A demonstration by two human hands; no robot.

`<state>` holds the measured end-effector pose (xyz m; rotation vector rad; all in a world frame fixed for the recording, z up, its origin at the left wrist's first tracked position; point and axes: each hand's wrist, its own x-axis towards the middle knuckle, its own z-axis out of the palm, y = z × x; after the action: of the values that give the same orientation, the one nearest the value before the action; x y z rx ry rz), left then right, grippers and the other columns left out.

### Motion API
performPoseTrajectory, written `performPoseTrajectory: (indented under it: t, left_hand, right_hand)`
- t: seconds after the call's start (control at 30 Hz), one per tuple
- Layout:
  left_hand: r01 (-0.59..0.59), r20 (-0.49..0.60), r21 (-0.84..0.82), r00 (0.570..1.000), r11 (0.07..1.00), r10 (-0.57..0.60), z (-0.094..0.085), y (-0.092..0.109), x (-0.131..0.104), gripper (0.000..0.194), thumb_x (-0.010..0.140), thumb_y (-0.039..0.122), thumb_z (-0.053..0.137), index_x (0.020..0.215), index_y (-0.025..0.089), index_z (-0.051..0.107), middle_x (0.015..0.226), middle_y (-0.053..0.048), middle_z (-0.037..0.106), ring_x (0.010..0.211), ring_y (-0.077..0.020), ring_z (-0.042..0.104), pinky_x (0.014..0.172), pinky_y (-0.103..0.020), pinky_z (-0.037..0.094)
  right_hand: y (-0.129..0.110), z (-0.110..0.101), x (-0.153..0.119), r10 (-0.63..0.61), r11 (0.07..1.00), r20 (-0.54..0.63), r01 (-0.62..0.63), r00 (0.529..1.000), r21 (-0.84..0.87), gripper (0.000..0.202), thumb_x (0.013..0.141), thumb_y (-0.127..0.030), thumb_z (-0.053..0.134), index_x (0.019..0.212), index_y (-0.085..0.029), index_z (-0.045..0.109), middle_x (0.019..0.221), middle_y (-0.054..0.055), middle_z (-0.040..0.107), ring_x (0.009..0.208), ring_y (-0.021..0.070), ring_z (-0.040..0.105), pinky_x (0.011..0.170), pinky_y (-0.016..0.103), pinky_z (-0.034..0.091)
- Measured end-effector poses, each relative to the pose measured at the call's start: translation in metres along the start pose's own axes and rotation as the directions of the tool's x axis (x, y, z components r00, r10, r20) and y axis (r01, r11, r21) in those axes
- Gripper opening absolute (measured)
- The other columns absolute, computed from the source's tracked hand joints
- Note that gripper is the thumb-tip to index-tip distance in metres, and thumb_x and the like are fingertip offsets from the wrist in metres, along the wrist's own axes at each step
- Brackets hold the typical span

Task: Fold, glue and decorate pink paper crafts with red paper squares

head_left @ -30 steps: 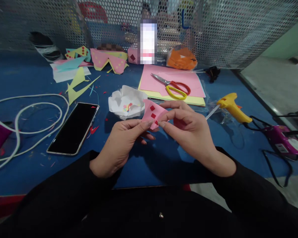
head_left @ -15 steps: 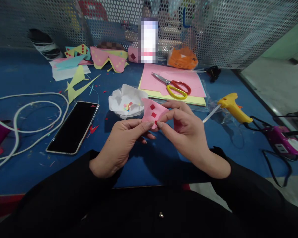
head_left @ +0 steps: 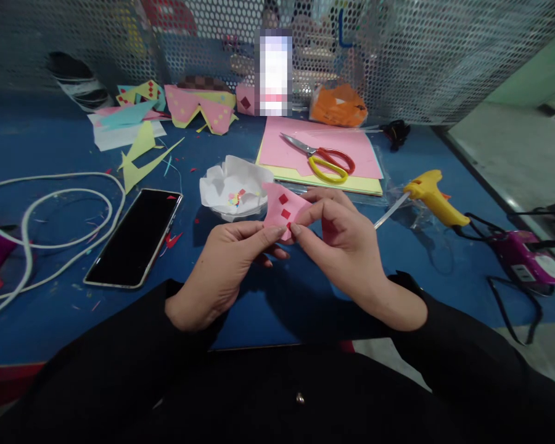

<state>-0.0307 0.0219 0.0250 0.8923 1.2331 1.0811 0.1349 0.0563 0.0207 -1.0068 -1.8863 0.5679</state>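
Note:
A small piece of pink paper (head_left: 274,203) with red diamond shapes is held up between both hands. My left hand (head_left: 234,259) pinches its lower left edge, thumb on the front. My right hand (head_left: 340,237) grips it from the right, thumb and index fingertip pressed at a red diamond by the lower edge. Just behind the paper sits a bowl lined with white paper (head_left: 234,179), holding small coloured bits.
Scissors (head_left: 328,163) lie on stacked coloured paper (head_left: 272,139). A yellow glue gun (head_left: 437,197) is at right, a black phone (head_left: 136,237) and white cable (head_left: 25,228) at left. Paper masks (head_left: 198,108) stand behind, near an orange packet (head_left: 337,108).
The whole view has shifted slightly, with objects appearing a little further left. Both hands keep nearly the same hold on the pink paper.

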Motion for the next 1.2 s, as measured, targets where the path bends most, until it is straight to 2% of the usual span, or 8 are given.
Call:
performPoseTrajectory:
  t: [0.13, 0.23, 0.33, 0.53, 0.9, 1.03, 1.2]
  left_hand:
    - [-0.002, -0.005, -0.019, 1.0, 1.0, 0.002, -0.001, 0.0, 0.001, 0.015, 0.079, 0.035, 0.078, 0.076, 0.02, 0.08, 0.071, -0.003, 0.074, 0.065, -0.0126, 0.064, 0.055, -0.02, 0.045]
    - [0.011, -0.006, -0.045, 1.0, 0.999, -0.011, -0.001, 0.0, 0.001, 0.017, 0.078, 0.036, 0.078, 0.077, 0.019, 0.08, 0.075, -0.004, 0.075, 0.064, -0.012, 0.064, 0.055, -0.019, 0.045]
    - [0.019, -0.011, -0.056, 1.0, 0.998, -0.02, -0.001, -0.001, 0.001, 0.02, 0.077, 0.036, 0.079, 0.077, 0.016, 0.079, 0.076, -0.006, 0.076, 0.064, -0.0123, 0.065, 0.054, -0.019, 0.045]
    - [0.024, 0.016, -0.081, 1.0, 0.996, -0.023, -0.001, -0.001, 0.002, 0.022, 0.077, 0.037, 0.079, 0.075, 0.016, 0.076, 0.075, -0.004, 0.074, 0.065, -0.0135, 0.068, 0.053, -0.019, 0.044]
    - [0.008, -0.005, -0.02, 1.0, 1.0, -0.008, 0.0, -0.008, 0.004, 0.024, 0.072, 0.037, 0.085, 0.084, 0.017, 0.078, 0.072, -0.002, 0.072, 0.065, -0.0113, 0.065, 0.054, -0.017, 0.044]
    - [0.013, -0.01, -0.018, 1.0, 1.0, -0.013, 0.0, -0.006, 0.003, 0.025, 0.072, 0.038, 0.085, 0.083, 0.016, 0.078, 0.073, -0.003, 0.072, 0.065, -0.0124, 0.065, 0.053, -0.019, 0.044]
    - [0.017, -0.017, -0.054, 1.0, 0.998, -0.018, 0.0, -0.003, 0.002, 0.031, 0.076, 0.048, 0.079, 0.075, 0.017, 0.075, 0.072, -0.004, 0.071, 0.065, -0.0145, 0.067, 0.052, -0.021, 0.044]
  right_hand:
    - [-0.002, -0.003, 0.001, 0.023, 0.999, 0.011, -0.023, 1.0, 0.037, 0.007, 0.083, -0.018, 0.067, 0.081, -0.021, 0.062, 0.096, 0.004, 0.068, 0.106, 0.0213, 0.063, 0.095, 0.041, 0.046]
    - [-0.004, -0.011, 0.004, 0.072, 0.995, 0.014, -0.072, 0.997, 0.063, 0.004, 0.088, -0.024, 0.063, 0.089, -0.021, 0.061, 0.097, 0.004, 0.069, 0.098, 0.0193, 0.064, 0.09, 0.039, 0.048]
    - [-0.003, -0.02, 0.008, 0.064, 0.998, 0.02, -0.064, 0.998, -0.003, 0.007, 0.09, -0.026, 0.062, 0.093, -0.02, 0.061, 0.094, 0.004, 0.068, 0.092, 0.018, 0.064, 0.086, 0.037, 0.048]
    - [0.001, -0.022, 0.01, 0.072, 0.994, 0.122, -0.062, 0.99, -0.086, 0.005, 0.089, -0.019, 0.061, 0.093, -0.019, 0.062, 0.078, -0.001, 0.065, 0.09, 0.0184, 0.063, 0.081, 0.035, 0.047]
    - [-0.002, -0.018, 0.007, 0.038, 0.998, 0.189, -0.026, 0.981, -0.065, 0.007, 0.087, -0.015, 0.058, 0.092, -0.018, 0.06, 0.075, -0.004, 0.061, 0.07, 0.0122, 0.058, 0.07, 0.031, 0.042]
    - [-0.002, -0.018, 0.007, 0.044, 0.998, 0.189, -0.032, 0.981, -0.062, 0.007, 0.087, -0.014, 0.058, 0.093, -0.018, 0.06, 0.075, -0.004, 0.061, 0.071, 0.0125, 0.058, 0.071, 0.031, 0.042]
    - [0.001, -0.019, 0.009, 0.057, 0.997, 0.159, -0.048, 0.986, -0.058, 0.005, 0.088, -0.016, 0.059, 0.092, -0.018, 0.061, 0.076, -0.002, 0.063, 0.082, 0.016, 0.06, 0.075, 0.032, 0.043]
